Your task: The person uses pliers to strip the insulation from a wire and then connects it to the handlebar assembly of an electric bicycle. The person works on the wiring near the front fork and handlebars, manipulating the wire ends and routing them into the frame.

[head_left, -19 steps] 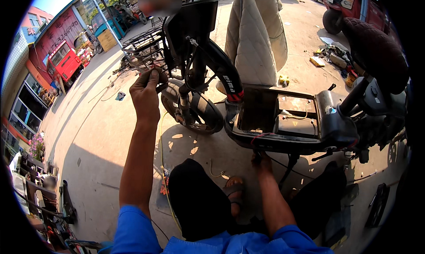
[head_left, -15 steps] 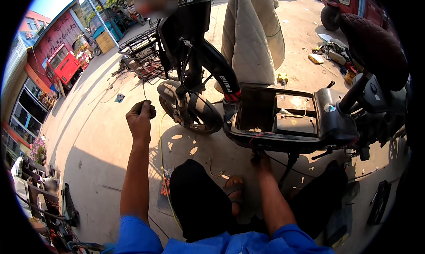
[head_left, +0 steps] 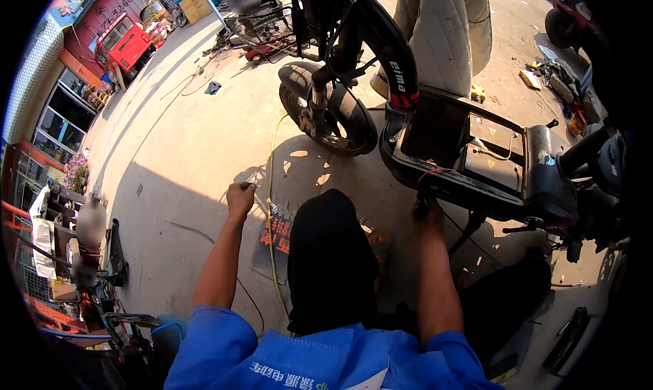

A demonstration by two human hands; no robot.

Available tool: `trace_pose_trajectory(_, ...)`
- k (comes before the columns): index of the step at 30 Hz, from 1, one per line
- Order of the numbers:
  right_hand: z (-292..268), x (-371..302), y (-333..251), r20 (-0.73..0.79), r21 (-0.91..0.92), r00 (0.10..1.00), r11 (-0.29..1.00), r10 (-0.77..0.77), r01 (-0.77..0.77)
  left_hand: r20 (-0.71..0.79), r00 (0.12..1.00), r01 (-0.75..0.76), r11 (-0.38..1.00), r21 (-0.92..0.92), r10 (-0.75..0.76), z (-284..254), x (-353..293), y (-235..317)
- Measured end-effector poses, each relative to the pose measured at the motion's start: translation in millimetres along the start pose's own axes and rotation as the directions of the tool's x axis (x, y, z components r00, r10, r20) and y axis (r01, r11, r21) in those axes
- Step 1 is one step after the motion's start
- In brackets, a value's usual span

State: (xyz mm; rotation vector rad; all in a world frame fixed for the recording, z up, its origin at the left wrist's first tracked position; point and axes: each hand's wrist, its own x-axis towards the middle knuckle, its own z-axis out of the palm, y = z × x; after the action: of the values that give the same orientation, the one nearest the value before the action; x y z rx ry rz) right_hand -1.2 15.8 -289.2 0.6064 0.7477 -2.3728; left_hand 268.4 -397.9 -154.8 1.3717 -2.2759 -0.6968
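Note:
My left hand (head_left: 240,199) is closed in the air over the shaded ground, left of my knee; whatever thin thing its fingers may pinch is too small to make out. My right hand (head_left: 428,216) reaches up to the lower near edge of a black electric scooter's floor section (head_left: 469,189). Its fingers are curled in deep shadow, and what they grip is hidden. A red wire (head_left: 435,171) loops over that edge just above this hand. Behind it, the open compartment shows batteries (head_left: 488,160) with a pale cable on top. The front wheel (head_left: 340,128) stands between my hands, farther off.
A yellow hose (head_left: 272,179) runs along the ground past a dark printed board (head_left: 264,250). A dark cable (head_left: 235,271) lies by my left forearm. Scrap parts (head_left: 75,254) are heaped at far left. A quilted cover (head_left: 439,43) hangs beyond the scooter.
My left hand has come down and nearer, away from beside the front wheel. My right hand stays at the floor section's edge. The view has shifted, so the scooter appears farther right and higher.

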Motion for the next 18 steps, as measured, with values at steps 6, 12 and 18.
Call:
trace_pose_trajectory(6, -12, 15, 6, 0.076, 0.055, 0.997, 0.998, 0.034, -0.038, -0.567, 0.823, 0.226, 0.917, 0.330, 0.001, -55, 37, -5)
trace_pose_trajectory(12, -21, 22, 3, 0.161, 0.082, 0.985, 0.993, 0.065, -0.079, -0.228, 0.908, -0.415, 0.833, -0.367, 0.351, -27, 46, 121)
trace_pose_trajectory(18, -17, 14, -2, 0.154, 0.104, 0.986, 0.992, 0.061, -0.078, -0.186, 0.720, -0.559, 0.399, -0.727, 0.668, -10, -10, 318)
